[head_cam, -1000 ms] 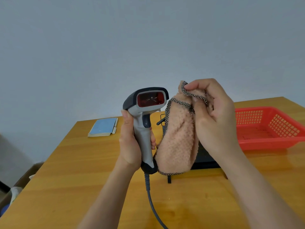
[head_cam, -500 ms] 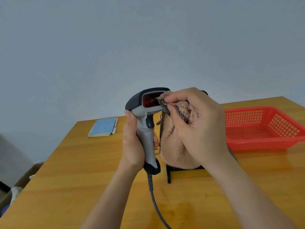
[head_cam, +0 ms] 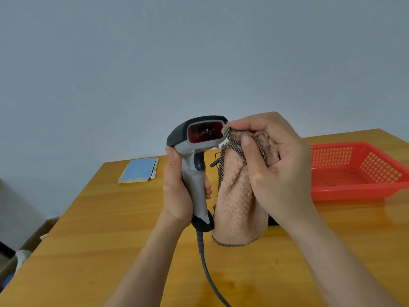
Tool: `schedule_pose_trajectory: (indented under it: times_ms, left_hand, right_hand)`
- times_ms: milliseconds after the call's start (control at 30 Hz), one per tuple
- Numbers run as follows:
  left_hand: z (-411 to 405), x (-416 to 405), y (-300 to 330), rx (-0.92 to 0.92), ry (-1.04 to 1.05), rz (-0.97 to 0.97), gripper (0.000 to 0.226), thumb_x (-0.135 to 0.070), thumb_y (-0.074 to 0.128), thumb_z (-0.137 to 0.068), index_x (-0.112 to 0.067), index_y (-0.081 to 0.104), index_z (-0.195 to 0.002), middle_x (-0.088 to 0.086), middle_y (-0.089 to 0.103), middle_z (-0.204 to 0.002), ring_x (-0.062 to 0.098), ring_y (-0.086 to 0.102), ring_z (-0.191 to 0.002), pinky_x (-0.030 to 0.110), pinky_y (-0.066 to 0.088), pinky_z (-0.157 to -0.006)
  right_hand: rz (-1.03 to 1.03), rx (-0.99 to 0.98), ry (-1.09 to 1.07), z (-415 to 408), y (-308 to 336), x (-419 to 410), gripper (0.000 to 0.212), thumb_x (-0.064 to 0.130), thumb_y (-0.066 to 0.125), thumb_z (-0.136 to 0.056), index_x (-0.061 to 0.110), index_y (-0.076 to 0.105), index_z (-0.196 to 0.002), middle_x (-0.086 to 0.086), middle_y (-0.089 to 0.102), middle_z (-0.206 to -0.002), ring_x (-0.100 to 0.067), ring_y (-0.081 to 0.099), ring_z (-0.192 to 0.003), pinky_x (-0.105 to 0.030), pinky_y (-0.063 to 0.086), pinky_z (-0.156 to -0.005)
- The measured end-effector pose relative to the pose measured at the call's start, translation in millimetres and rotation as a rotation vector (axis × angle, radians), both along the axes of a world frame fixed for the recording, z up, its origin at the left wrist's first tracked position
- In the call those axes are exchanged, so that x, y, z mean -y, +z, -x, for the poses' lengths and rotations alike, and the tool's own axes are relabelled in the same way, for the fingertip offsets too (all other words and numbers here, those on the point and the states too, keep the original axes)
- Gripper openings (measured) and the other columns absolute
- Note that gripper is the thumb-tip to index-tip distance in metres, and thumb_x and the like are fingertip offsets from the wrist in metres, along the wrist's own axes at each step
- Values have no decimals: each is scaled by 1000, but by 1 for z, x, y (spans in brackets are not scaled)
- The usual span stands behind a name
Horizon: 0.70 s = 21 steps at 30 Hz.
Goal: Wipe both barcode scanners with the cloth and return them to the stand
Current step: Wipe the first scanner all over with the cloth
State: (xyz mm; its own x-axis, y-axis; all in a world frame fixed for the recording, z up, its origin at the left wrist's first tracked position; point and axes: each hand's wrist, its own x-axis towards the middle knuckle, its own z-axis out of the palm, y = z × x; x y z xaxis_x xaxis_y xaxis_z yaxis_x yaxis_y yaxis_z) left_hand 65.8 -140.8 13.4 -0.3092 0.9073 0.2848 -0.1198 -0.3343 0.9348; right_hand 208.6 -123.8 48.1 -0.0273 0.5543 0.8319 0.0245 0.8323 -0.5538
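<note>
My left hand (head_cam: 177, 196) grips the handle of a grey and black barcode scanner (head_cam: 194, 156), held upright above the wooden table (head_cam: 110, 229) with its red window facing me. A grey cable (head_cam: 205, 269) hangs from its base. My right hand (head_cam: 278, 165) holds a bunched pink cloth (head_cam: 239, 207) with a dark checked edge, and the cloth's top corner touches the right edge of the scanner's head. Only a black sliver of the stand (head_cam: 272, 221) shows behind the cloth. A second scanner is not visible.
A red plastic basket (head_cam: 358, 171) sits on the table at the right. A thin blue book (head_cam: 139, 170) lies at the far left of the table. A cardboard box (head_cam: 33, 242) stands on the floor beyond the left edge.
My right hand brought the cloth over the scanner's window, then slid it back to the right edge of the head, so the red window shows again. The left hand stayed put.
</note>
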Motion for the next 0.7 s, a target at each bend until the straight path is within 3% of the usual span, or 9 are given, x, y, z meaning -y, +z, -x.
schedule_pose_trajectory:
  times_ms: [233, 333, 467, 567, 700]
  left_hand:
    - [-1, -2, -4, -57, 14, -11, 75, -67, 18, -84, -8, 55, -55, 10, 48, -45, 20, 47, -40, 26, 42, -42]
    - [1, -4, -6, -84, 26, -5, 76, -67, 17, -84, -14, 57, -49, 9, 48, -44, 20, 47, -40, 26, 41, -43]
    - [4, -3, -8, -112, 26, -14, 78, -70, 18, -86, -14, 57, -49, 9, 49, -44, 21, 47, -40, 26, 41, -45]
    - [5, -2, -5, -46, 17, 6, 75, -68, 17, -83, -15, 58, -49, 9, 49, -44, 20, 47, -39, 26, 42, -42]
    - [8, -3, -5, -59, 26, 22, 77, -69, 17, -82, -13, 57, -48, 9, 49, -45, 20, 48, -41, 28, 43, -43]
  right_hand:
    - [-67, 22, -117, 9, -1, -2, 21, -6, 66, -84, 10, 74, -97, 3, 72, -96, -8, 66, -97, -23, 51, -86]
    - [-80, 47, -61, 10, -4, 0, 21, -5, 68, -83, 10, 75, -95, 3, 73, -98, -9, 65, -100, -23, 51, -89]
    - [-38, 82, 62, 8, -4, -1, 28, -14, 61, -82, 11, 73, -87, 2, 72, -92, -15, 66, -98, -31, 53, -85]
    - [26, 14, 56, 5, -6, -1, 36, -22, 52, -80, 11, 67, -78, -2, 66, -86, -15, 66, -92, -26, 50, -83]
    - [110, -31, 32, 2, -7, -1, 32, -15, 52, -84, 13, 68, -85, -3, 63, -94, -13, 64, -99, -22, 49, -88]
